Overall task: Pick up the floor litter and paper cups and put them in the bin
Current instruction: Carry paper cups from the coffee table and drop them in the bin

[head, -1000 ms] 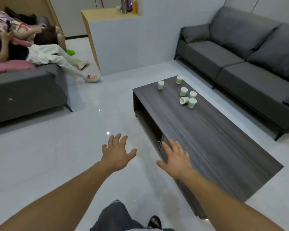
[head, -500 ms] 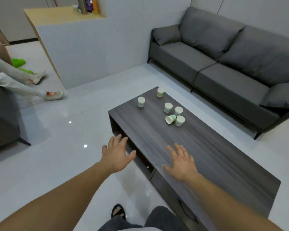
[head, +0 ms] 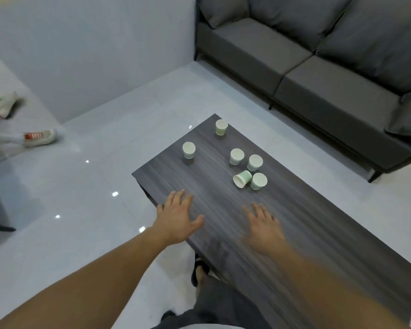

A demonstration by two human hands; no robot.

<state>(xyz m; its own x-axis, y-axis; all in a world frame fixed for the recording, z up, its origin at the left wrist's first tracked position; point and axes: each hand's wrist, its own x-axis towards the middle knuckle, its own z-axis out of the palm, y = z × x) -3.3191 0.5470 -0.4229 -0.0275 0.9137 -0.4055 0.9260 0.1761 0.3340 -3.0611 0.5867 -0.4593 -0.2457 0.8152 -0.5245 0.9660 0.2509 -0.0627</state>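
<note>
While we reach over the dark coffee table [head: 318,233], our left hand [head: 176,217] and right hand [head: 262,226] are spread wide, gripping nothing; contact with the tabletop unclear. Six paper cups [head: 236,156] sit toward the table's far end, beyond both hands: five upright, one tipped cup [head: 242,178] lying against an upright one. Grey sofa [head: 294,55] behind.

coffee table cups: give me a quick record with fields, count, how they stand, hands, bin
cups: six paper cups on the coffee table
standing: five
on its side: one, the tipped cup, in the cluster nearest the hands
left hand: fingers spread, holds nothing, over the table's edge
right hand: fingers spread, holds nothing, blurred, over the tabletop
bin: not in view
</note>
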